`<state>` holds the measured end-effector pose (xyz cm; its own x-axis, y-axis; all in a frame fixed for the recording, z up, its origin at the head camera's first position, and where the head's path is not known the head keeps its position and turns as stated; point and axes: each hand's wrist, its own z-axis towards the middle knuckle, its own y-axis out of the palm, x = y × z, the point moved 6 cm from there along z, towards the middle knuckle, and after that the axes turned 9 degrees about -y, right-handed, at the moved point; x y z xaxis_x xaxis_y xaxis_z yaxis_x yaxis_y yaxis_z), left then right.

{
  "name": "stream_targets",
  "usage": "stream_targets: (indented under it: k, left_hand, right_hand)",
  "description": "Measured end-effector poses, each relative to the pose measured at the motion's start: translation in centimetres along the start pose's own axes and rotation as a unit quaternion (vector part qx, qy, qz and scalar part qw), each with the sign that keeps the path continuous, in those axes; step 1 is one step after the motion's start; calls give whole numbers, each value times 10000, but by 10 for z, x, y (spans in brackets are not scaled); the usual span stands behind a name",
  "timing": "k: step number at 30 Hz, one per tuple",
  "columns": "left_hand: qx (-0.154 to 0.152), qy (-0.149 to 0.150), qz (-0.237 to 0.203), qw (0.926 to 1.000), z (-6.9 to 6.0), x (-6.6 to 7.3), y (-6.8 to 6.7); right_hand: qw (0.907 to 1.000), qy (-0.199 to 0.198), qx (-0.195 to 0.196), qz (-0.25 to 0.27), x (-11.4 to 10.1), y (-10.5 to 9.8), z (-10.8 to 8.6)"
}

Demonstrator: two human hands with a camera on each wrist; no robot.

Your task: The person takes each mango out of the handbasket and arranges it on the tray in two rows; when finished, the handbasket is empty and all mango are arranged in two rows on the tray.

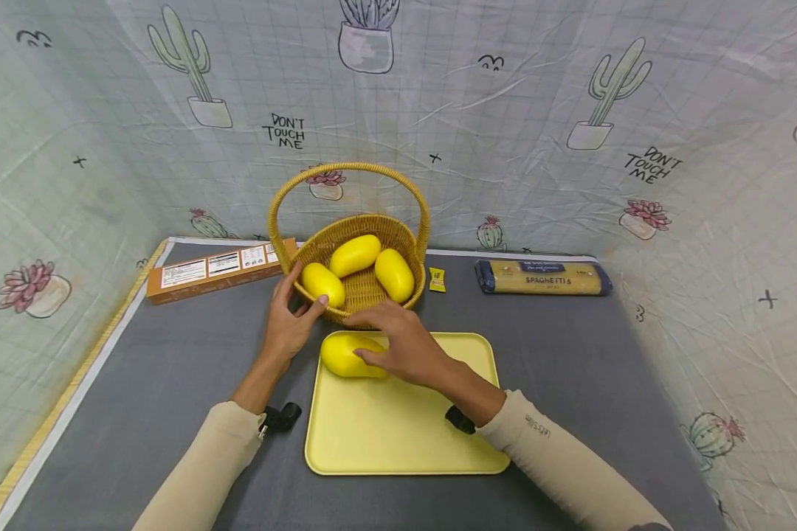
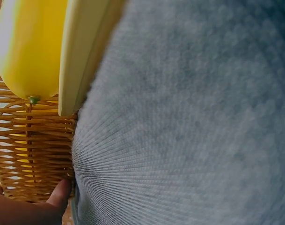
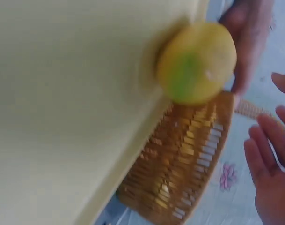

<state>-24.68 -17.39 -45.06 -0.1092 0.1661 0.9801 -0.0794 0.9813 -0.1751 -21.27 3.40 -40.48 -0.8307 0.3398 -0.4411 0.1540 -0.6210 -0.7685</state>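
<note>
A wicker basket with a tall arched handle stands behind the yellow tray. Three yellow mangoes lie inside it. My left hand holds the basket at its left front side, thumb by the rim and fingers along the outside. Another mango lies on its side at the tray's back left corner. Above that mango's right end hovers my right hand, fingers spread and holding nothing. In the right wrist view a gap shows between the right hand and the mango.
Behind the basket's left side lies a long orange-brown box. A small yellow packet is right of the basket. Farther right lies a spaghetti pack. A patterned cloth backdrop rises around the grey tabletop.
</note>
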Motion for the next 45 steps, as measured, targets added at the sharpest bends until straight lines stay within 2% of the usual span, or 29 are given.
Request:
stream_targets:
  k: [4,8,14,20,27,33,45]
  left_hand:
    - [28,-107,-23,9999,0,0,-1]
    - [12,-171,-15,9999,2,-3,0]
    - [-8,-204,17,9998,-1,-2,-1]
    - [-15,-257,38,9997,0,-5,-1]
    - [150,-53,181,9997,17,-36,-3]
    - [95,-53,65,9999,17,-34,-2]
    - [179,18,190,9997,18,-33,-4]
  right_hand:
    - [9967,413,658,-218,21,-19,7]
    - [9889,1094,916,-406,51,-33,12]
    - [9795,1821,586,-634,83,-35,20]
    - [9744,2134,123,-697,98,-23,29]
    - [9642,2375,-472,-1078,109,-11,40]
    - [9650,2296,-660,-1080,110,-7,43]
    - [9690,2157,-785,-919,109,-4,48]
